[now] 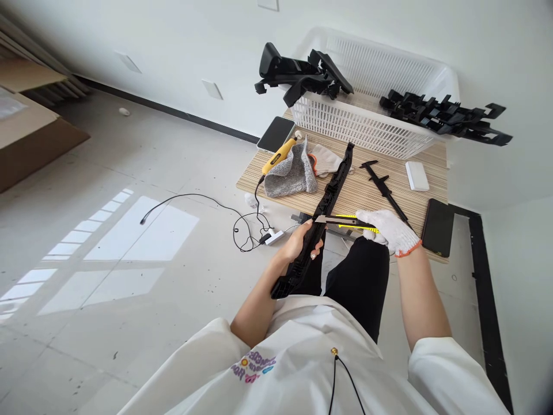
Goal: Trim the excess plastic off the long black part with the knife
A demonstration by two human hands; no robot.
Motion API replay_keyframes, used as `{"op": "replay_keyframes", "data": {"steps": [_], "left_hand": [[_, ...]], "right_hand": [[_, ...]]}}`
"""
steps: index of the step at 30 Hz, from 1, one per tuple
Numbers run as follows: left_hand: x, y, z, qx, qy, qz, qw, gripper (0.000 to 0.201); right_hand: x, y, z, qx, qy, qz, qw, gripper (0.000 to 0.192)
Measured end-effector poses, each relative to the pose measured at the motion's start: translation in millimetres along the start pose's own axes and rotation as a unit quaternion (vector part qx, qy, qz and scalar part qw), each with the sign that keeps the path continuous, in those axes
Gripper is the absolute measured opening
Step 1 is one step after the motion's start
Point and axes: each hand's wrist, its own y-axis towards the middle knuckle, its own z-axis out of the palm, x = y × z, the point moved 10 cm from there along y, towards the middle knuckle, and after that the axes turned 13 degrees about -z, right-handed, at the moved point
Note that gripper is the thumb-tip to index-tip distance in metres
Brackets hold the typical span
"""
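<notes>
The bare left hand point(302, 242) is wrapped around the lower half of a long black plastic strip point(322, 213), its grip clamped on it, the strip slanting from above the lap up onto the tabletop point(367, 190). The gloved right hand point(391, 229) is closed on a yellow utility knife point(345, 222), the blade laid against the strip just above the left hand. This looks like trimming along the strip's edge; a further cut would call for a firm hold and a blade path clear of the bare fingers. Beyond the strip's far end stands a white basket point(371, 127); black plastic parts point(302, 75) rest on its left rim and more black parts point(444, 115) on its right rim; what lies inside cannot be told. Left of the strip lie a grey cloth point(289, 173) and a yellow power tool point(279, 154).
</notes>
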Motion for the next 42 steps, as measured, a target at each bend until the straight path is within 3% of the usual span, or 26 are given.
{"op": "replay_keyframes", "data": {"steps": [27, 42], "left_hand": [[1.2, 0.5, -4.2, -0.001, 0.025, -0.021, 0.999, 0.058], [-1.3, 0.7, -3.1, 0.005, 0.044, -0.003, 0.999, 0.058]], "right_hand": [[1.8, 5.2, -0.1, 0.032, 0.004, -0.046, 0.998, 0.034], [2.0, 7.9, 0.2, 0.017, 0.018, -0.058, 0.998, 0.041]]}}
